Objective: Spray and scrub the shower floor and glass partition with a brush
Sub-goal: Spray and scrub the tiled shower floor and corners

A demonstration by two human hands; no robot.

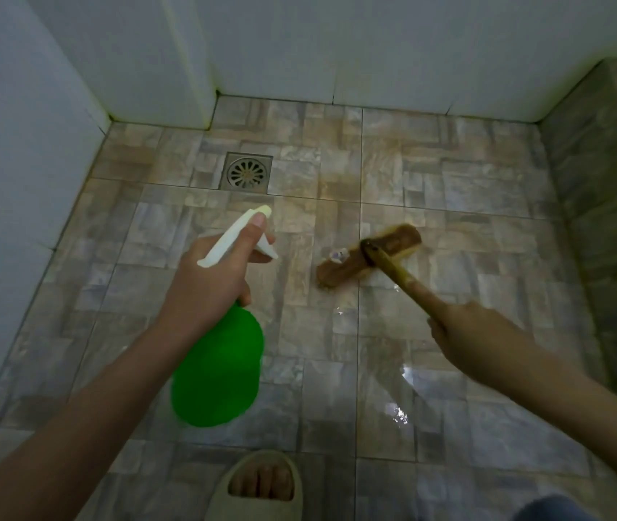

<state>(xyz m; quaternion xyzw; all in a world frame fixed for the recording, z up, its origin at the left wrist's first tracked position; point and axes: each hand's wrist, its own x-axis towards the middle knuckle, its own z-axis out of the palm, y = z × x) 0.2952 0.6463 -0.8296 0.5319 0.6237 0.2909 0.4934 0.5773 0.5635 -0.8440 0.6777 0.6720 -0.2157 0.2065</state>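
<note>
My left hand (209, 280) grips the neck of a green spray bottle (220, 366) with a white trigger head (241, 235); the nozzle points toward the far floor. My right hand (465, 332) holds the wooden handle (397, 280) of a scrub brush. The brown brush head (369, 255) lies bristles-down on the grey-brown tiled shower floor (450, 204), to the right of the bottle. The floor below the brush, around (401, 400), shines wet.
A square metal drain (245, 171) sits in the far left of the floor. White tiled walls (337, 43) close the back and left. A raised tiled kerb (608, 220) runs along the right. My foot in a beige slipper (258, 486) stands at the bottom.
</note>
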